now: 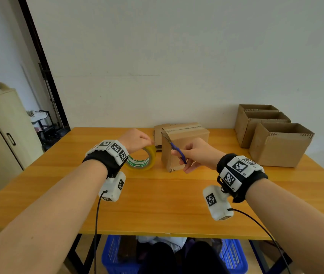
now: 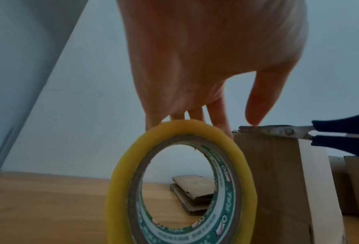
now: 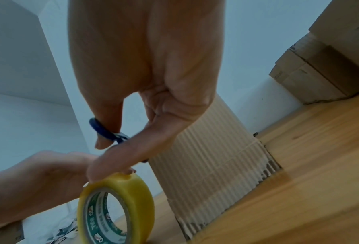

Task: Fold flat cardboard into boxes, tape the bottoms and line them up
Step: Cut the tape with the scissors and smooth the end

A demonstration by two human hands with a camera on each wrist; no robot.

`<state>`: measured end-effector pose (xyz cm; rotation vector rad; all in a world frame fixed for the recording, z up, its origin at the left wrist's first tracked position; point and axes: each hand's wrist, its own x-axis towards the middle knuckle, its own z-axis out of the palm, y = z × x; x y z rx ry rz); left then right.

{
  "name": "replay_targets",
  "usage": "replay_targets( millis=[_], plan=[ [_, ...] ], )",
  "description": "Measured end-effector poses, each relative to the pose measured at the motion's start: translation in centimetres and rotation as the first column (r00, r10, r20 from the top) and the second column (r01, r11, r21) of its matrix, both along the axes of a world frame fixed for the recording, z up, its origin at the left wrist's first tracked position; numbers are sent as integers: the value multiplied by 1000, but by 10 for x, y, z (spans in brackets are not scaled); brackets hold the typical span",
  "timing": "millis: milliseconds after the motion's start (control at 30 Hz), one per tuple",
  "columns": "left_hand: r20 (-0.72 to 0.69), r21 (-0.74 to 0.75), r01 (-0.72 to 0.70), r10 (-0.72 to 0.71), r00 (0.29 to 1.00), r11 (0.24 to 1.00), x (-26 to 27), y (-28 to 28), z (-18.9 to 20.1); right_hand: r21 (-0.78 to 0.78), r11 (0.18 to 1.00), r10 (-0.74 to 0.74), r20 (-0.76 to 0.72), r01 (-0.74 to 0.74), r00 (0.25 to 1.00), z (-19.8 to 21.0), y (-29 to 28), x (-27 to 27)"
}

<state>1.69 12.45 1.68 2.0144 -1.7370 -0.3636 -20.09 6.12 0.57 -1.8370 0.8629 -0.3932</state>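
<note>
A brown cardboard box stands on the wooden table with its taped flaps on top. Left of it a yellowish tape roll stands on edge, and my left hand grips the roll at its top. My right hand holds blue-handled scissors. In the left wrist view the scissors' blades lie at the box's top left edge, just under my left thumb, beside the tape roll. The right wrist view shows the scissors' handle on my thumb, above the tape roll.
Three open-topped folded boxes stand in a row at the table's right back, along the wall. A stack of flat cardboard lies behind the roll. Blue baskets sit under the table. A cabinet stands at left.
</note>
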Motion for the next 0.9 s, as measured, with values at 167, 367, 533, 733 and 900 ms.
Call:
replay_targets(
  millis=[167,367,533,733,900],
  plan=[
    [148,37,-13,8,989,999,-9,0,3,-22,1000,-16,-39,15,999,-1,-1,0],
    [188,-15,-17,20,982,1000,-17,11,0,-47,999,-30,-93,26,995,-1,0,3],
    [251,150,75,-111,962,986,-33,15,-2,-132,991,-43,-192,17,980,-3,-2,7],
    [350,306,112,-221,910,945,-42,17,-19,-219,974,-36,-414,-61,909,-9,1,5],
    [379,344,83,-219,899,935,-37,18,-34,-261,960,-48,-512,-102,858,-15,-1,4]
  ],
)
